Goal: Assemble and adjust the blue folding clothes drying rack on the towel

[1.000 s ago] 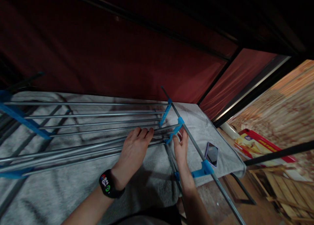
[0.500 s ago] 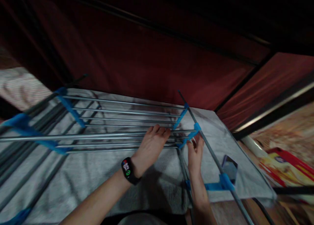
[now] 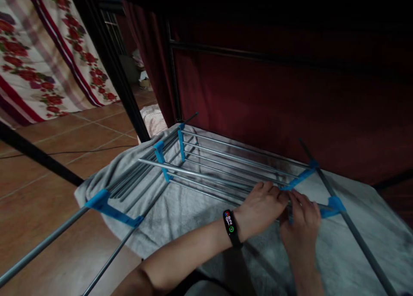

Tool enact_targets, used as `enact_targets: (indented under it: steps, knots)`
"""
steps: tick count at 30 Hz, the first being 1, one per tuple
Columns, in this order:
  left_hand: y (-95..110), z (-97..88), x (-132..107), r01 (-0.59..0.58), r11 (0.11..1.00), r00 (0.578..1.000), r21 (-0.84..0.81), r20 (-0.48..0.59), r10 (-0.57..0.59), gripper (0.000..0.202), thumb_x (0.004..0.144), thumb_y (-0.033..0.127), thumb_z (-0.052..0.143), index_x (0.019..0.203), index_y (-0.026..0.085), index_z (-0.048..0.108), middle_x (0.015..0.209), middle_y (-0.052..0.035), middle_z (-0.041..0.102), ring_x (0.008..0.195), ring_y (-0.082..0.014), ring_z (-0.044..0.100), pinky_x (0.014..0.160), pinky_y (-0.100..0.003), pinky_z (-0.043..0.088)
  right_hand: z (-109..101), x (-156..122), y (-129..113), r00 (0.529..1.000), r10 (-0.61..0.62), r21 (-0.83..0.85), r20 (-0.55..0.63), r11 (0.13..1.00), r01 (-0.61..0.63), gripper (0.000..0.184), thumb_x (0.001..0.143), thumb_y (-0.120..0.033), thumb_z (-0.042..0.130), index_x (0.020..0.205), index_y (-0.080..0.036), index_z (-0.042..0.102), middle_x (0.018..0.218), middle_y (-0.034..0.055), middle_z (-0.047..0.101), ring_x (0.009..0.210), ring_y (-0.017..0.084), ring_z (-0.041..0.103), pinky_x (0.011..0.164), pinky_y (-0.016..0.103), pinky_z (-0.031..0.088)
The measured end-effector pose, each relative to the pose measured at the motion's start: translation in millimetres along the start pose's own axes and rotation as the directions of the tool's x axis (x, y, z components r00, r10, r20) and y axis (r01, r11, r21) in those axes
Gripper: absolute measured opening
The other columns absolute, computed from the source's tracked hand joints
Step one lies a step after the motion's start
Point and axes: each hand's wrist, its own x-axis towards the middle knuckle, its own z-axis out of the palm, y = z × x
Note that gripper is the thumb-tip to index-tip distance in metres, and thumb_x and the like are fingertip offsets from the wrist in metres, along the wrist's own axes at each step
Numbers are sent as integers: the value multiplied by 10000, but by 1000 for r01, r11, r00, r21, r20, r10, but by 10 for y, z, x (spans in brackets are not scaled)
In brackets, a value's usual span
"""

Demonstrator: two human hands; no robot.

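Note:
A rack of grey metal tubes (image 3: 222,154) joined by blue plastic connectors (image 3: 101,206) lies across a grey blanket (image 3: 196,227). One front metal tube (image 3: 193,172) has a free left end poking past a blue connector (image 3: 160,154). My left hand (image 3: 264,205), with a black smart band (image 3: 230,227) on its wrist, is closed around this tube near its right part. Right beside it, my right hand (image 3: 301,218) has its fingers curled on the same tube, close to the right blue connector (image 3: 336,205). The hands hide part of the tubes and connector.
Black metal frame posts (image 3: 112,68) stand at the left, and a dark red curtain (image 3: 251,102) hangs behind the rack. A floral cloth (image 3: 48,50) hangs at the far left above a tiled floor (image 3: 93,134) crossed by a thin cable (image 3: 64,152).
My view has swung left, and the phone is out of sight. My right hand has moved from beside the right connector onto the tube, close against my left hand.

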Motion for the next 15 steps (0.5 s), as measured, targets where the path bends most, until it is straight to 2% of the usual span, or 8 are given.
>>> enact_targets:
  steps: [3, 8, 11, 15]
  knots:
    - [-11, -3, -6, -4, 1000, 1000, -7, -3, 4, 207, 1017, 138, 408, 1143, 117, 570, 1036, -102, 647, 1001, -234, 569, 859, -366, 451, 84, 55, 138, 998, -59, 8, 36, 998, 59, 356, 1005, -234, 518, 1350, -216, 603, 1154, 117, 701, 1134, 275, 636, 1140, 599, 408]
    - [-97, -146, 17, -67, 997, 998, 34, -8, 68, 266, 1027, 156, 383, 1195, 112, 585, 1112, -121, 627, 1015, -215, 570, 902, -365, 426, 113, 84, 256, 997, -70, 11, 17, 998, 70, 275, 1015, -260, 497, 1199, -204, 695, 1066, 119, 714, 1034, 267, 656, 1094, 562, 475]
    - [-295, -352, 45, -47, 997, 998, 68, -33, 50, 316, 1028, 172, 389, 1272, 135, 586, 1199, -118, 620, 1078, -219, 564, 943, -375, 406, 120, 105, 276, 996, -84, -7, 41, 996, 84, 286, 1028, -284, 475, 1192, -230, 704, 1027, 104, 711, 999, 263, 658, 1107, 548, 467]
    - [-767, -807, 27, 59, 991, 998, 118, -24, -57, 341, 1007, 185, 446, 1303, 164, 613, 1254, -112, 640, 1119, -225, 573, 976, -380, 406, 134, 131, 288, 990, -137, -50, 42, 989, 139, 299, 1027, -315, 519, 1242, -194, 688, 1029, 96, 714, 989, 249, 657, 1114, 514, 464]
